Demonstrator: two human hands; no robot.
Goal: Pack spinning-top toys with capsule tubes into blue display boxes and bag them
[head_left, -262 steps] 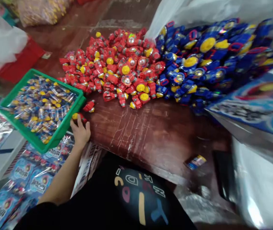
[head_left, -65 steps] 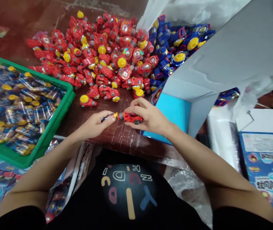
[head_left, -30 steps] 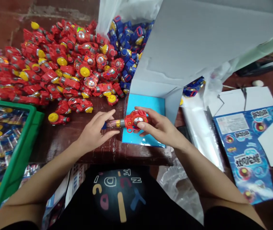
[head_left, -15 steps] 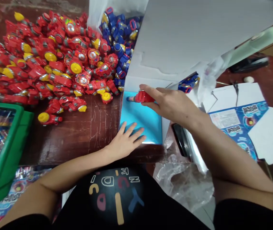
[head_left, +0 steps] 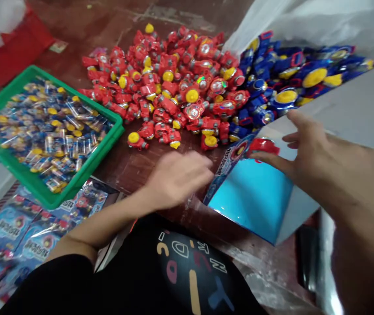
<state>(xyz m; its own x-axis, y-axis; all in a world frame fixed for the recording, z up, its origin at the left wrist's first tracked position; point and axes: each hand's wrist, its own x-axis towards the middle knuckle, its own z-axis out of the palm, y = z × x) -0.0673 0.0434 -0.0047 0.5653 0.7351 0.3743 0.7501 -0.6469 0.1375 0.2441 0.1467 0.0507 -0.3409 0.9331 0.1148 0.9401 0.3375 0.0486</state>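
Observation:
My right hand [head_left: 321,162] is over the open box with thumb and fingers spread. Beside the thumb, a red toy with a clear shiny part [head_left: 265,146] lies at the far end of the box's bright blue panel [head_left: 252,197]; the hand partly hides it. My left hand [head_left: 176,179], blurred by motion, is above the table left of the box. Its fingers point right, stretched out, and nothing shows in them. Just beyond it spreads a heap of red toys with yellow discs [head_left: 170,96].
Blue toys [head_left: 259,87] lie behind the box, by white plastic sheeting [head_left: 305,22]. On the left stands a green tray [head_left: 119,127] of small blue-and-yellow cylinders. Printed blue packages [head_left: 39,240] lie below it. A red container [head_left: 19,48] is at the far left.
The view has swung left, bringing the whole green tray in. My left hand has lifted off the blue panel and moved left. My right hand has let go of the red toy.

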